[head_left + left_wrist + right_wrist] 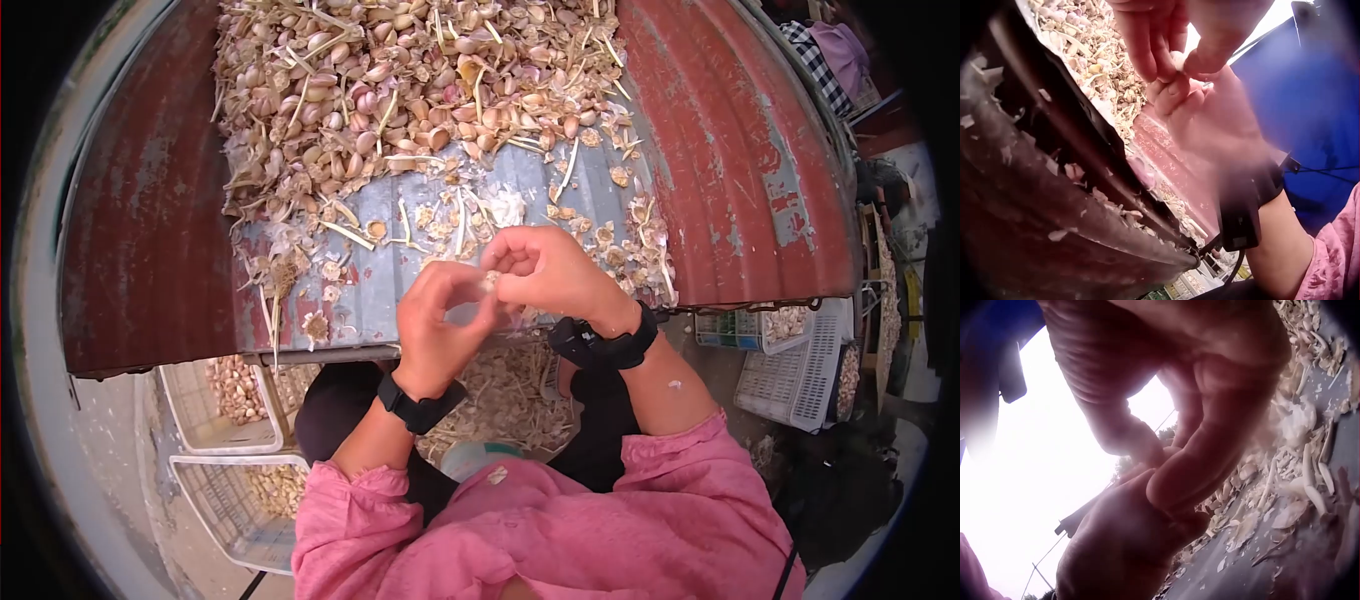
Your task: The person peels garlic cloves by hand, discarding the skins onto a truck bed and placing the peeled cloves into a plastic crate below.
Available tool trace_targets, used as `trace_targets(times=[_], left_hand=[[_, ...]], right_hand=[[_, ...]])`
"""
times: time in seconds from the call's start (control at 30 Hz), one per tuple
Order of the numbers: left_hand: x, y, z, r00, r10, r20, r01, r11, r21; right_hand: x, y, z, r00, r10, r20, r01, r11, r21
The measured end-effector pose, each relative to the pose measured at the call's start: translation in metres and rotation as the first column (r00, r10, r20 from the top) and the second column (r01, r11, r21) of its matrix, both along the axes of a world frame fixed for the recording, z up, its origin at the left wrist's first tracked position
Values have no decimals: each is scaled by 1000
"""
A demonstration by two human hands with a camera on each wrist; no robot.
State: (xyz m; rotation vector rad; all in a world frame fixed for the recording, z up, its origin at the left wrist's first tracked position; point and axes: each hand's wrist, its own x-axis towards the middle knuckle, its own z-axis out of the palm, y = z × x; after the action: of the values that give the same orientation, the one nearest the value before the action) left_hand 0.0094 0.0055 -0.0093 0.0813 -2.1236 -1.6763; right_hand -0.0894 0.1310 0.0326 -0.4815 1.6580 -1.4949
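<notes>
Tabletop (735,160): corrugated metal, grey-blue at centre, flaking red paint left and right. Loose garlic cloves (400,85) heaped, I note, across the far centre; nearer, a thinner scatter of pale stalks (348,236), papery skins (507,207) and dry root ends (315,326).

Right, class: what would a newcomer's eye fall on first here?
First, the garlic heap covering the far part of the metal. Next, the left hand and right hand meet near the metal's near edge, a pale piece between them. The pink shirt stands out at the head view's bottom.
</notes>
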Motion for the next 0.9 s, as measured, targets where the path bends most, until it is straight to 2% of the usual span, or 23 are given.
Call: trace_targets(times=[0.13, 0.2, 0.23, 0.27, 0.3, 0.33, 0.37, 0.4, 0.43, 0.47, 0.5, 0.57, 0.6, 0.67, 0.73, 0.8, 0.83, 0.87, 0.9], left_hand=[[3, -4, 0, 997, -48, -55, 42, 995, -92], [2, -5, -5, 997, -23, -67, 25, 999, 30], [0, -4, -1, 995, -7, -95, 21, 989, 145], [-3, -2, -1, 995, -1, -98, 15, 990, 141], [-7, 0, -3, 999, 35, -33, -26, 970, 240], [-11, 3, -6, 997, 59, 43, -70, 938, 339], [-16, 3, -11, 996, 86, 15, -88, 977, 195], [-24, 6, -10, 992, 126, 26, -128, 933, 336], [-28, 5, -5, 996, 61, 59, -83, 827, 556], [-28, 1, -1, 996, 46, 73, -83, 751, 655], [-29, -2, -3, 998, 32, 62, -66, 737, 673], [-28, -4, -1, 998, -7, 59, -33, 759, 650], [-26, -3, -2, 999, -9, 40, -19, 762, 647], [-21, -9, 0, 992, -125, 18, 85, 767, 636], [-18, -9, 1, 990, -138, 6, 102, 761, 640], [-16, -8, -3, 998, -64, 7, 49, 823, 566], [-15, -9, -6, 998, -66, 16, 45, 822, 568], [-15, -9, -8, 999, 35, -33, -22, 939, 343], [-14, -9, -10, 987, 120, -108, -109, 989, 99]], right_hand=[[1, -3, -3, 996, -76, 50, 74, 997, 31], [3, -3, -3, 967, -102, 233, 113, 993, -35], [1, -5, -3, 969, -93, 227, 105, 994, -39], [1, -8, -6, 893, -148, 425, 214, 970, -112], [2, -9, -8, 770, -180, 613, 338, 929, -152], [0, -9, -10, 763, -188, 618, 344, 928, -142], [-5, -11, -13, 856, -186, 482, 295, 942, -161], [-8, -10, -18, 923, -176, 342, 243, 956, -163], [-8, -9, -16, 924, -170, 341, 246, 951, -190], [-11, -13, -9, 929, -157, 336, 242, 944, -226], [-16, -14, -9, 920, -154, 360, 242, 947, -213], [-17, -6, -14, 938, -73, 340, 161, 958, -239], [-14, -4, -15, 926, -78, 370, 172, 959, -227], [-14, -2, -17, 934, 5, 356, 98, 957, -272], [-9, -2, -27, 917, 15, 400, 112, 950, -292], [-4, -6, -32, 893, -4, 451, 172, 927, -333], [1, -6, -35, 846, 10, 532, 224, 900, -373], [5, -7, -39, 842, 7, 540, 228, 901, -368], [8, -8, -42, 791, 32, 611, 286, 864, -415]])
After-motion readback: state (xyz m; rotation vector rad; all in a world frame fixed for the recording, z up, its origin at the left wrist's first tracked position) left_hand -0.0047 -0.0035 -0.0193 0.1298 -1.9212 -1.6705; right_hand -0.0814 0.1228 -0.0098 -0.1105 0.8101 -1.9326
